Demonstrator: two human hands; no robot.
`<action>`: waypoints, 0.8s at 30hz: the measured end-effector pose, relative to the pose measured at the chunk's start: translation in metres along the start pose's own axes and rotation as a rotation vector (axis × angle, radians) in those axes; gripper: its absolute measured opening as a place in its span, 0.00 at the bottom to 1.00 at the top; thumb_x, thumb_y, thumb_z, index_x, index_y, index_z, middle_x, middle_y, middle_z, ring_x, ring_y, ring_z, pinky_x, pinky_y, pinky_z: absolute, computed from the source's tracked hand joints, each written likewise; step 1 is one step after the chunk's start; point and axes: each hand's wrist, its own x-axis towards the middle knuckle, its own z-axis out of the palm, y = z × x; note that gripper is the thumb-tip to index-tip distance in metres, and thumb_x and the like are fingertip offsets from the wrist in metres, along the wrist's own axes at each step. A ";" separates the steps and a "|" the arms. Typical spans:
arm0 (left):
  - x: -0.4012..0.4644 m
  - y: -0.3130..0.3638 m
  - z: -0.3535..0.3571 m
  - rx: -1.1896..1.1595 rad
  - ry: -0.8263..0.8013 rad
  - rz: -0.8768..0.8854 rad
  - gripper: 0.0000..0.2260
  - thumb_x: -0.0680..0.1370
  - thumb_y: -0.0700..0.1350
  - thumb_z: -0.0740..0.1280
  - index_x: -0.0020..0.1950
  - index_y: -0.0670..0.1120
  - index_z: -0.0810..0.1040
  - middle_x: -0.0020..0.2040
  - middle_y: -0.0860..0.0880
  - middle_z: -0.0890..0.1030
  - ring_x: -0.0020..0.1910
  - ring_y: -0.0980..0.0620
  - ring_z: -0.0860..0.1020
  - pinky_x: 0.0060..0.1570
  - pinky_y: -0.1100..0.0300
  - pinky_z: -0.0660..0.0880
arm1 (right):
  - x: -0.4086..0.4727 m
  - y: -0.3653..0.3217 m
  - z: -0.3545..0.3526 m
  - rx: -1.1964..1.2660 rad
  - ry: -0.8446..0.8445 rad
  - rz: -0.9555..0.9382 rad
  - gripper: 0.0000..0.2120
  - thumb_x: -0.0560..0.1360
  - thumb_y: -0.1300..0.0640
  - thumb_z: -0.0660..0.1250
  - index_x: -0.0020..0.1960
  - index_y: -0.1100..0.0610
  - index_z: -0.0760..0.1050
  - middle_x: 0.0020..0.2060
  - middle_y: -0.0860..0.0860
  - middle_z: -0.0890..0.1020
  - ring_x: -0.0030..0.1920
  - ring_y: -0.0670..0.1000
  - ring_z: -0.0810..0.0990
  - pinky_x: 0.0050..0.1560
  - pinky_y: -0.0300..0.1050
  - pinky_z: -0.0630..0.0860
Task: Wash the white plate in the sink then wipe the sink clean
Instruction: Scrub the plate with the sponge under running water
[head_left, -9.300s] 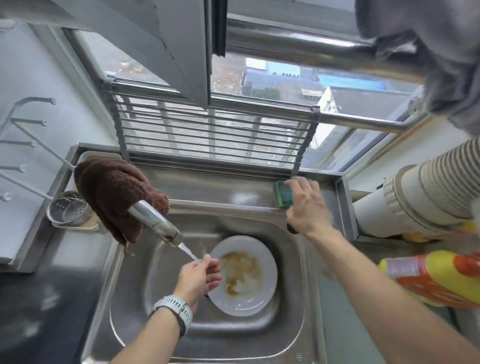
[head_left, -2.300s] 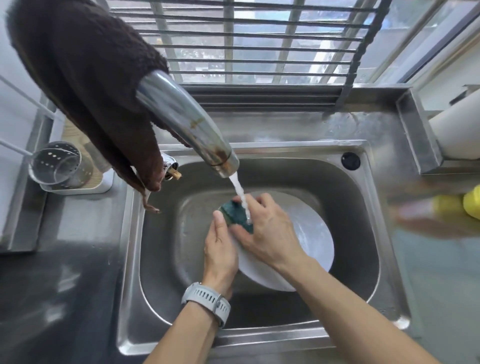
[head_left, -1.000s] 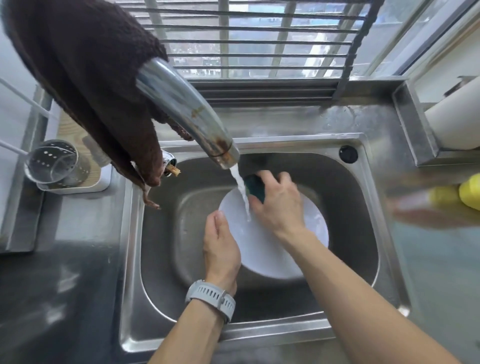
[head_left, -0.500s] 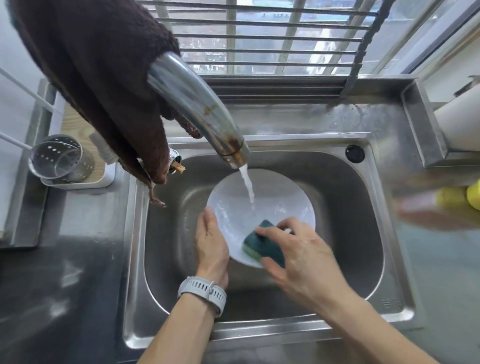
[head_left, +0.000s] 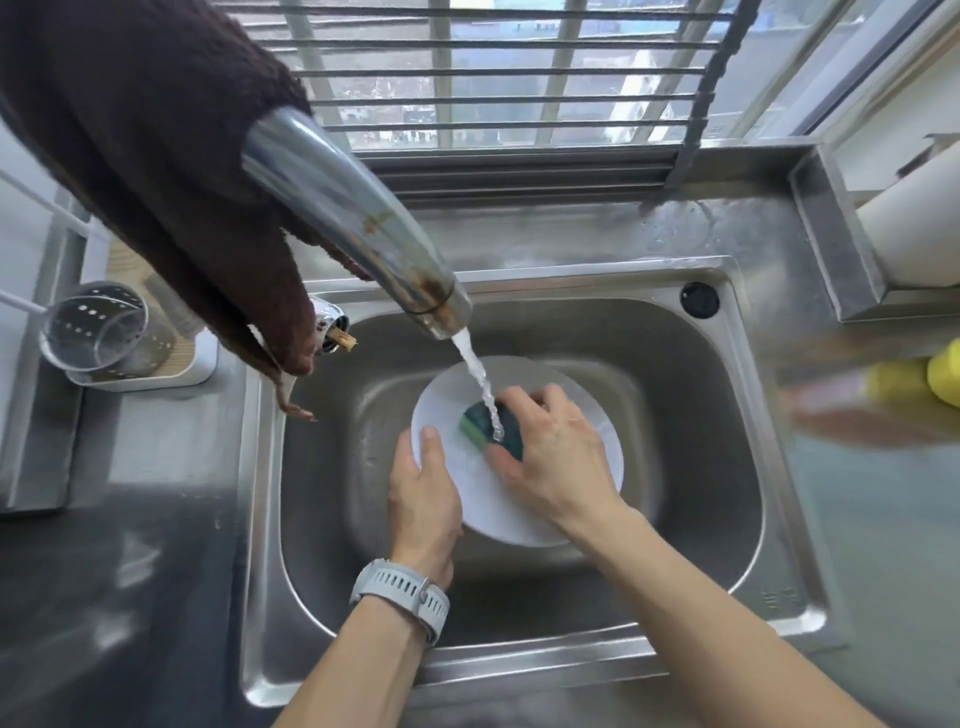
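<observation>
In the head view, the white plate (head_left: 524, 499) stood tilted in the steel sink (head_left: 691, 467) at frame center. The left hand (head_left: 423, 499) gripped its left rim; the right hand (head_left: 556, 457) pressed a green sponge (head_left: 485, 427) on it, under the faucet (head_left: 353, 218) water.

Grey perforated wristwatch (head_left: 402, 592), bare forearms
</observation>
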 end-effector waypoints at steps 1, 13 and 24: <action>-0.002 -0.001 -0.001 0.003 -0.008 -0.003 0.13 0.85 0.58 0.57 0.64 0.58 0.76 0.59 0.49 0.83 0.56 0.45 0.82 0.57 0.45 0.80 | 0.011 0.005 -0.001 -0.014 0.014 0.064 0.19 0.75 0.47 0.68 0.65 0.45 0.71 0.54 0.52 0.73 0.54 0.58 0.76 0.51 0.51 0.76; -0.008 -0.001 0.005 -0.086 -0.022 0.038 0.19 0.86 0.58 0.54 0.71 0.53 0.75 0.65 0.58 0.78 0.65 0.58 0.76 0.66 0.60 0.70 | 0.042 -0.014 0.001 -0.010 0.102 -0.064 0.21 0.74 0.51 0.69 0.66 0.48 0.72 0.54 0.55 0.72 0.52 0.60 0.74 0.48 0.53 0.77; -0.004 -0.006 0.003 -0.070 -0.003 0.046 0.14 0.84 0.62 0.56 0.57 0.65 0.80 0.58 0.58 0.84 0.60 0.53 0.82 0.64 0.48 0.78 | -0.081 0.023 -0.022 -0.113 0.074 0.082 0.24 0.73 0.49 0.71 0.68 0.44 0.71 0.55 0.49 0.72 0.53 0.52 0.74 0.49 0.47 0.77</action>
